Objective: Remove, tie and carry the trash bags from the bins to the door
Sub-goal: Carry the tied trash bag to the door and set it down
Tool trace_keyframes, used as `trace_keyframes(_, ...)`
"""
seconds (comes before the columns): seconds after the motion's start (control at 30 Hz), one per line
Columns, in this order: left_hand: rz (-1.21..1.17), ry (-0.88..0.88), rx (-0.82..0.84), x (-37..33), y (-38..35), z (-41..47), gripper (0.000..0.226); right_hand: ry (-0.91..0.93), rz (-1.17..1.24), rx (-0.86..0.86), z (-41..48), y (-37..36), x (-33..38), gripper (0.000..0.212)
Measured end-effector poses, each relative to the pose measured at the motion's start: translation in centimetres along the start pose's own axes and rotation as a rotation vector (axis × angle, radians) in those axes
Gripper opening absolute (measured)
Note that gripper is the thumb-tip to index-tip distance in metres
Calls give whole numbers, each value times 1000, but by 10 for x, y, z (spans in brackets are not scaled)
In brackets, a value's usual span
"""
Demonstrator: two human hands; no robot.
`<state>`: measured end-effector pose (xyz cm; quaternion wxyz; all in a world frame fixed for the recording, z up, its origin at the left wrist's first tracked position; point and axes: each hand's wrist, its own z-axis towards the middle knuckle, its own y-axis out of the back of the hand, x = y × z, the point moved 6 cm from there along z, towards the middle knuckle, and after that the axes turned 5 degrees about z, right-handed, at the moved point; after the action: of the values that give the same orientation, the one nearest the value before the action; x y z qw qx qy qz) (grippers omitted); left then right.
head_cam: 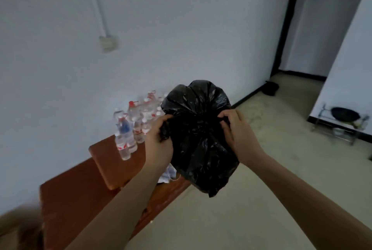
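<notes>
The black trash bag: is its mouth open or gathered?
Gathered: the black trash bag has folds bunched between the gripping left hand and right hand. Knot: cannot tell.

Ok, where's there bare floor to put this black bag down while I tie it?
The widest bare patch is the floor right of the black bag, between the wooden bench and the metal rack. The bench's near end also looks bare. Water bottles cluster at its far end, and something white lies under the bag.
</notes>
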<state>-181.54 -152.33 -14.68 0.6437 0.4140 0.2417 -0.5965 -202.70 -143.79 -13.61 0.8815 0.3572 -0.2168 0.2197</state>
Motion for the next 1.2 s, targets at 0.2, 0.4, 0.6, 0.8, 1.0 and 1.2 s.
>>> trace_keyframes(0.2, -124, 42, 177, 2, -163, 84, 21, -115, -94, -88, 62, 71, -131, 17)
trace_keyframes(0.4, -152, 62, 217, 37, -306, 169, 22, -193, -147, -118, 130, 90, -270, 19)
trace_keyframes(0.6, -255, 38, 269, 73, -451, 278, 22, -219, -248, -154, 230, 111, -401, 19)
trace_keyframes(0.8, -285, -19, 358, 72, -612, 400, 20, -263, -317, -235, 339, 165, -533, 19)
trace_keyframes(1.0, -308, -40, 472, 85, -776, 493, 22, -321, -354, -311, 411, 211, -675, 19)
trace_keyframes(1.2, -371, -17, 489, 90, -949, 587, 18, -289, -334, -338, 501, 257, -840, 19)
